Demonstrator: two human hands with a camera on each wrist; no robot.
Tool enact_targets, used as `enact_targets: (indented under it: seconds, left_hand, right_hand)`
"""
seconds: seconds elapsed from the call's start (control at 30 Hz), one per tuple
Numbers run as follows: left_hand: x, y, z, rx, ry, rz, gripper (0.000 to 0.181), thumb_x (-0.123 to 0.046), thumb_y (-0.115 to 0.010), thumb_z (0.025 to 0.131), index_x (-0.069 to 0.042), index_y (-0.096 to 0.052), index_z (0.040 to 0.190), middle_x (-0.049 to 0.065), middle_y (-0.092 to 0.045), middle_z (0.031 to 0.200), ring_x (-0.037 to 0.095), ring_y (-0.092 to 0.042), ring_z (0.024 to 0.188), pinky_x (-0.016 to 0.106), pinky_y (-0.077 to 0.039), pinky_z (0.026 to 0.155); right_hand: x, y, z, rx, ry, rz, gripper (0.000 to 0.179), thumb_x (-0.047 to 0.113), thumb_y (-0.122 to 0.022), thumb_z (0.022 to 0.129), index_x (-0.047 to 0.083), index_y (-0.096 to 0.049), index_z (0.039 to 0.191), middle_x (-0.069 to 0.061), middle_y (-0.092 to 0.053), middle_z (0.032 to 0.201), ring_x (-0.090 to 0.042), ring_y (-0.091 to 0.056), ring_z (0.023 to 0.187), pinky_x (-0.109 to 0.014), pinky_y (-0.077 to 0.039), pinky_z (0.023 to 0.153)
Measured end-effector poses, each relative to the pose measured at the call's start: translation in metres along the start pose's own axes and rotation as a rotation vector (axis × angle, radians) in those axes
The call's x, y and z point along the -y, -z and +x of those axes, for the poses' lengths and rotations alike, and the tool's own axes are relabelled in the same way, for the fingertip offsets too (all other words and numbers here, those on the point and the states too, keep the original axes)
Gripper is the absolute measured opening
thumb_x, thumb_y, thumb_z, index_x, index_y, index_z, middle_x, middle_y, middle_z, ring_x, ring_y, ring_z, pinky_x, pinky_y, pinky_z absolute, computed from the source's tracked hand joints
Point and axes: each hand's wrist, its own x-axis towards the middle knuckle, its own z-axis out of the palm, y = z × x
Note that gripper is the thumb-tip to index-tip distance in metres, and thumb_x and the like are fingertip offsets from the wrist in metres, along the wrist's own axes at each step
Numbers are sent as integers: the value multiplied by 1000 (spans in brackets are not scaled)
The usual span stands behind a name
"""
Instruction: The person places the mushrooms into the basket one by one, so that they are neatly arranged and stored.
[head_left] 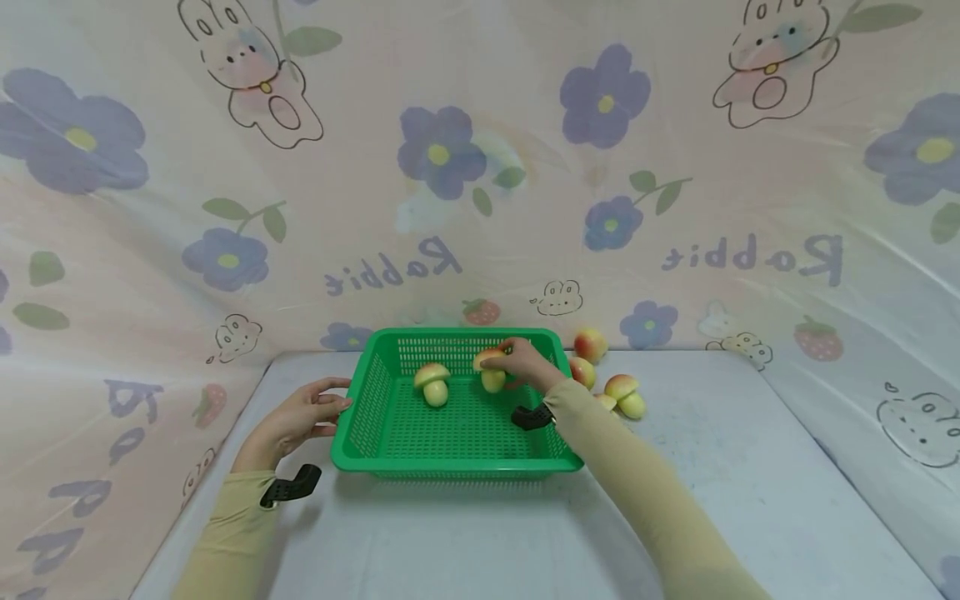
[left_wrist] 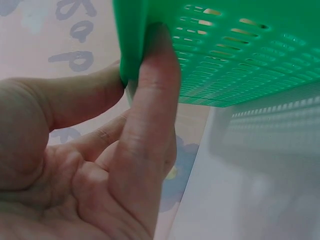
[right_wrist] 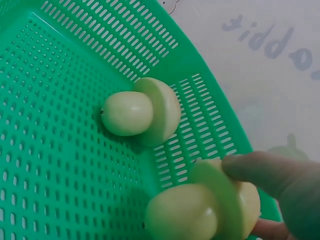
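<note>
A green perforated plastic basket (head_left: 457,464) stands on the table. My left hand (head_left: 298,414) is at its left side; in the left wrist view the thumb and a finger (left_wrist: 155,100) pinch the basket's rim. Inside the basket, toward the back right, my right hand (head_left: 527,367) holds a toy mushroom (right_wrist: 182,215) by its red-and-yellow cap. Its pale, rounded stem points away from the palm in the right wrist view. A second toy mushroom (head_left: 433,387) rests in the basket to the left, its cap against the back wall.
Several more toy mushrooms lie on the table just right of the basket, among them one with a pale stem (head_left: 628,397) and a red-capped one (head_left: 591,344) at the back. A printed cloth (head_left: 517,217) with flowers and rabbits hangs behind the white table (head_left: 750,492).
</note>
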Motion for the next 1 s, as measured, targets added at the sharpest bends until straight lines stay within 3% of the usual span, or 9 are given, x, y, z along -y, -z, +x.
enact_targets:
  seconds: [0.43, 1.0]
  left_hand:
    - [2, 1, 0, -4, -2, 0, 57, -14, -56, 98, -1, -29, 146, 13, -63, 105, 22, -65, 85, 37, -56, 74]
    - [3, 2, 1, -3, -3, -26, 56, -12, -58, 97, -1, -30, 145, 11, -65, 103, 21, -65, 83, 36, -56, 74]
  right_hand:
    - [3, -18, 2, -10, -26, 2, 66, 23, -70, 89, -6, -37, 137, -24, -41, 133, -38, -51, 114, -55, -51, 83]
    - [-1, -27, 2, 5, -28, -16, 55, 23, -67, 92, -5, -43, 132, -23, -47, 126, -37, -57, 104, -49, -54, 77]
